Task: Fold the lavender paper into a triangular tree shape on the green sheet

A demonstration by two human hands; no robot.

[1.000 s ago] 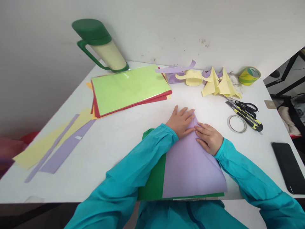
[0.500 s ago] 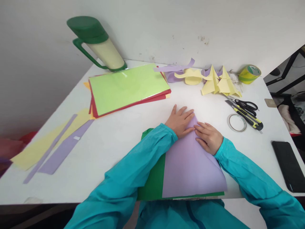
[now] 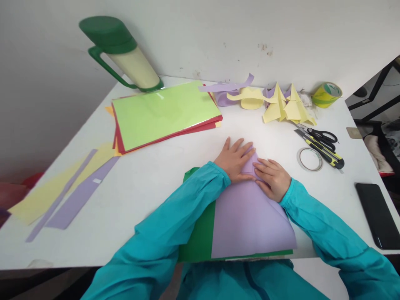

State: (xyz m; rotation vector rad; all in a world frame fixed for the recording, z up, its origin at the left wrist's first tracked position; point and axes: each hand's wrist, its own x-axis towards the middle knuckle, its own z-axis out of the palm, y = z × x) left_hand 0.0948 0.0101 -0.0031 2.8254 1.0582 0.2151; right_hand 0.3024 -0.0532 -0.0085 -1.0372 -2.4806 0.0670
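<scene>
A purple sheet of paper [image 3: 250, 221] lies in front of me, folded toward a point at its far end, with a crease down the middle. Beneath it is a green sheet [image 3: 200, 233], showing along the left and near edges. My left hand [image 3: 236, 160] rests flat on the upper left of the purple paper, fingers spread over the tip. On the upper right edge my right hand [image 3: 272, 177] presses with its fingers stretched out, their tips near the centre crease and close to the left thumb. The left hand covers part of the folded tip.
A stack of coloured sheets [image 3: 168, 116] lies behind, near a green-lidded jug [image 3: 125, 58]. Paper strips [image 3: 75, 193] are at left. Folded yellow paper shapes [image 3: 281, 108], scissors [image 3: 323, 136], a utility knife [image 3: 321, 151], a tape roll [image 3: 309, 159] and a phone [image 3: 378, 214] are at right.
My left hand has slid slightly toward me over the tip, its thumb moving down the paper. More of the folded tip shows between the hands. The view has shifted a little.
</scene>
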